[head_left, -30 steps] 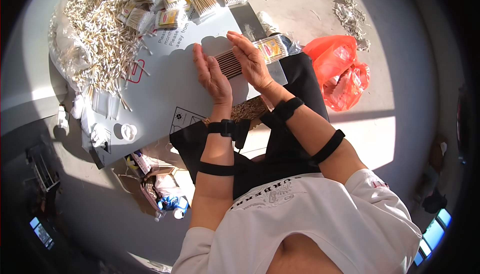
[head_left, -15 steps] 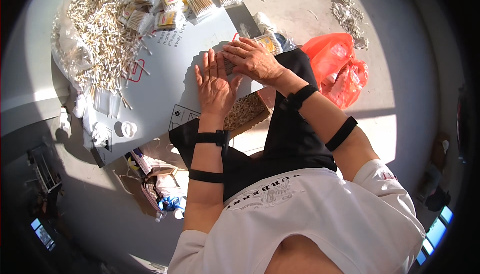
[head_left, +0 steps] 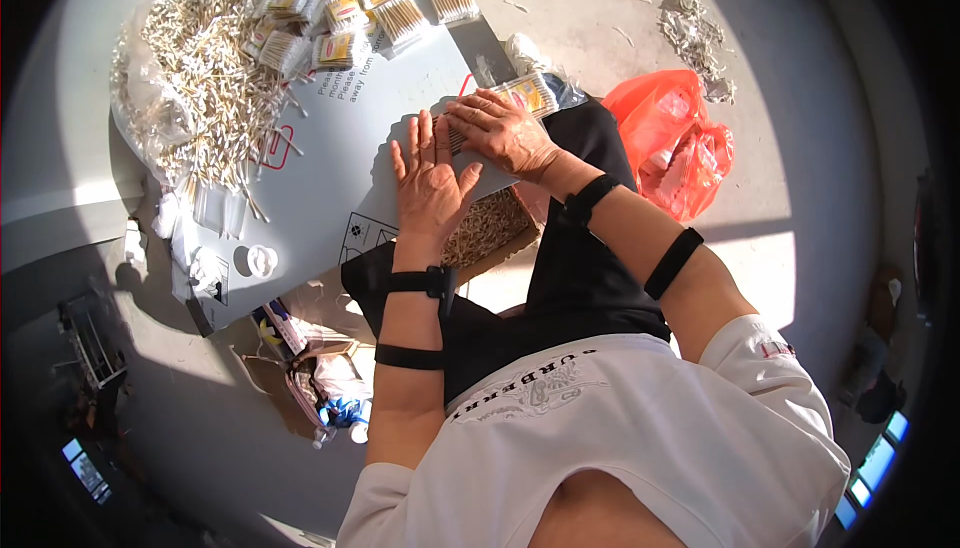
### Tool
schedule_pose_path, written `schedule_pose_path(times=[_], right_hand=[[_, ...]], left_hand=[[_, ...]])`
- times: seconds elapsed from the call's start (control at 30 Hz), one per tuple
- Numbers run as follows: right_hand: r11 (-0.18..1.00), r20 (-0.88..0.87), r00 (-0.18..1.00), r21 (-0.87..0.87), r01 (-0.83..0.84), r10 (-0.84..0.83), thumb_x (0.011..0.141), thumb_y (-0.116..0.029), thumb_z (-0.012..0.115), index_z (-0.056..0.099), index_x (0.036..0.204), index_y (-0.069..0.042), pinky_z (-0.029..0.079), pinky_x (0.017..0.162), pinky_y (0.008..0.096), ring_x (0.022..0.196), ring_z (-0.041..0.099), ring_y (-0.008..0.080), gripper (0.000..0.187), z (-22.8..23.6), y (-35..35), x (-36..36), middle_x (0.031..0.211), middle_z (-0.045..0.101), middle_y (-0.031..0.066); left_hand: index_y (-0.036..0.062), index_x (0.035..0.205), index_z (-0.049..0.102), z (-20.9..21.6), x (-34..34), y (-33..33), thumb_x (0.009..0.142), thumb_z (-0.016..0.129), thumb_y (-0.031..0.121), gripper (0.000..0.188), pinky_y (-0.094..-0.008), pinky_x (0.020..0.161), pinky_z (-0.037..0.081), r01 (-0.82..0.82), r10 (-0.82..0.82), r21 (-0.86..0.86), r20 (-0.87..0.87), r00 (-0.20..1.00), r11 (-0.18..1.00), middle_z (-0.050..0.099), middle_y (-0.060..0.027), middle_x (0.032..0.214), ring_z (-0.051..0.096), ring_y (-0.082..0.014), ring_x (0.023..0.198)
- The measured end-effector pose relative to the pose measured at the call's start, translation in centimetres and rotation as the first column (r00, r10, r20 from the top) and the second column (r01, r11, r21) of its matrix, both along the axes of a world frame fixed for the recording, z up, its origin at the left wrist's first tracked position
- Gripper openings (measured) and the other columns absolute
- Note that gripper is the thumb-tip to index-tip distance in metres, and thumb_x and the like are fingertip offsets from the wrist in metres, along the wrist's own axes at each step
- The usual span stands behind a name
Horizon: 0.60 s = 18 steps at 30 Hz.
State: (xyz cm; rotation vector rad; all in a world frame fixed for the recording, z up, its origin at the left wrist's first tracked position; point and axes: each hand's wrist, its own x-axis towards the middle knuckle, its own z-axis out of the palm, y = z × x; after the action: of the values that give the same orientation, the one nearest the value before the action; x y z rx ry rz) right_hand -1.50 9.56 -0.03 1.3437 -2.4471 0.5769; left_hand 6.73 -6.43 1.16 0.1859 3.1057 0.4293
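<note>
Left hand [head_left: 432,180] flattened; right hand [head_left: 505,131] overlapping.

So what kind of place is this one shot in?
Probably an informal home or yard packing spot on a concrete floor: loose cotton swabs, filled swab packets, a cardboard sheet as worktop, and both hands pressing swabs.

swab heap [head_left: 205,78] left, packets [head_left: 340,8] behind

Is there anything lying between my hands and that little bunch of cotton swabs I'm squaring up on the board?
Nothing visible. The left hand lies flat on the grey board and the right hand rests over the bunch of swabs, both right against it. The loose swab pile and the packed bundles lie farther up the board.
</note>
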Motion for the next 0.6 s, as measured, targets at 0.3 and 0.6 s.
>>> schedule_pose_path(times=[0.3, 0.6], right_hand=[[0.998, 0.005, 1.000, -0.065, 0.026, -0.026, 0.080, -0.019, 0.058, 0.062, 0.116, -0.003, 0.036, 0.108, 0.0435, 0.123, 0.051, 0.0265, 0.040, -0.57, -0.08, 0.46, 0.130, 0.057, 0.0100], [0.997, -0.039, 0.999, -0.074, 0.016, -0.019, 0.078, -0.017, 0.058, 0.062, 0.115, -0.002, 0.037, 0.108, 0.0442, 0.122, 0.052, 0.0269, 0.040, -0.56, -0.15, 0.57, 0.127, 0.059, 0.0111]], left_hand=[[0.0014, 0.149, 0.019, -0.16, 0.51, 0.82, 0.094, 0.042, 0.047, 0.075, -0.0499, 0.116, 0.004, -0.047, 0.047, -0.006, 0.006, 0.999, 0.999, 0.012, -0.0127, 0.158, 0.008, -0.0276, 0.146], [0.0023, 0.150, 0.018, -0.49, 0.51, 0.73, 0.095, 0.039, 0.049, 0.075, -0.0514, 0.116, 0.004, -0.044, 0.044, 0.002, 0.002, 0.999, 0.999, 0.014, -0.0137, 0.157, 0.008, -0.0282, 0.146]])
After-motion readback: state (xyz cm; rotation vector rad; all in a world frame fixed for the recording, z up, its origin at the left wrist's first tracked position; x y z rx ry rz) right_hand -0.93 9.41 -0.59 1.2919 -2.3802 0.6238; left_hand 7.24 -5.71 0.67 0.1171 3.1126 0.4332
